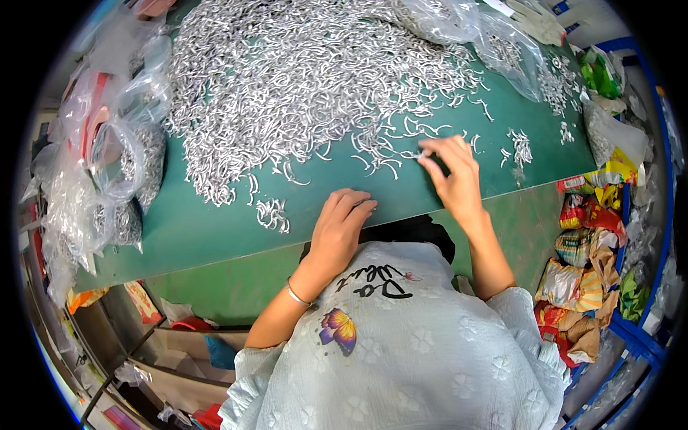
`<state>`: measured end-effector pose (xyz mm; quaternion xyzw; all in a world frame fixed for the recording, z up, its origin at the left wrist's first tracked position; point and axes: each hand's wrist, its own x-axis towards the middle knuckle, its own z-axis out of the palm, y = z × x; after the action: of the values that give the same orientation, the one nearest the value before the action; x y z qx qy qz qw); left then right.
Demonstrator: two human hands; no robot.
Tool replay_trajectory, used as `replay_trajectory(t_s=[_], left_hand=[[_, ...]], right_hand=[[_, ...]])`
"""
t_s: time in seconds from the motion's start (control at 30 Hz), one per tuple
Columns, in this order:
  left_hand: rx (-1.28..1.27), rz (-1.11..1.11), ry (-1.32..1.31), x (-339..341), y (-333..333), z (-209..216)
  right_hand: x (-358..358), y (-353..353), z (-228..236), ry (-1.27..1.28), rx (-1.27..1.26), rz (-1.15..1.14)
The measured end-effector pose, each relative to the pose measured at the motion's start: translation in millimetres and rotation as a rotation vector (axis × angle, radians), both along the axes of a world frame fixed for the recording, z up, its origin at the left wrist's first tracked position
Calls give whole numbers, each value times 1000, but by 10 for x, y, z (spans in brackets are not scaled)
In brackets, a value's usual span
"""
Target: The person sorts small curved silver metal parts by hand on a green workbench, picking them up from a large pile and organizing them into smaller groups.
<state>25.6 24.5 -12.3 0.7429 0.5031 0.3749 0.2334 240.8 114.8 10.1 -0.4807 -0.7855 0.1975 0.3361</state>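
A large heap of small, curved silvery metal pieces [287, 93] spreads over the green tabletop [201, 236]. My right hand [455, 172] reaches to the heap's near right edge, thumb and forefinger closed at the end of one curved metal piece [408, 154]. My left hand [344, 218] lies at the table's front edge, fingers curled together; what they hold, if anything, is hidden. Left of that hand sits a small separate cluster of curved pieces [272, 215]. Another little pile of metal pieces [521, 148] lies to the right of my right hand.
Clear plastic bags of metal parts [129, 165] crowd the table's left side. More bagged parts [509, 54] and loose small parts [560, 84] lie at the far right. Colourful packed sacks [573, 279] stand beside a blue rack [638, 337]. Wooden shelving [186, 358] stands at lower left.
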Motion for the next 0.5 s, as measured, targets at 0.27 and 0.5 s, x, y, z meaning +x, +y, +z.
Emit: replay_trajectory(t_s=[0.27,0.5], left_hand=[[8,23,-9,41,-1,6],[20,27,3,54,14,27]], right_hand=[[839,-91,-170,-389,207,-510],[726,104,-134,-296,270,-412]])
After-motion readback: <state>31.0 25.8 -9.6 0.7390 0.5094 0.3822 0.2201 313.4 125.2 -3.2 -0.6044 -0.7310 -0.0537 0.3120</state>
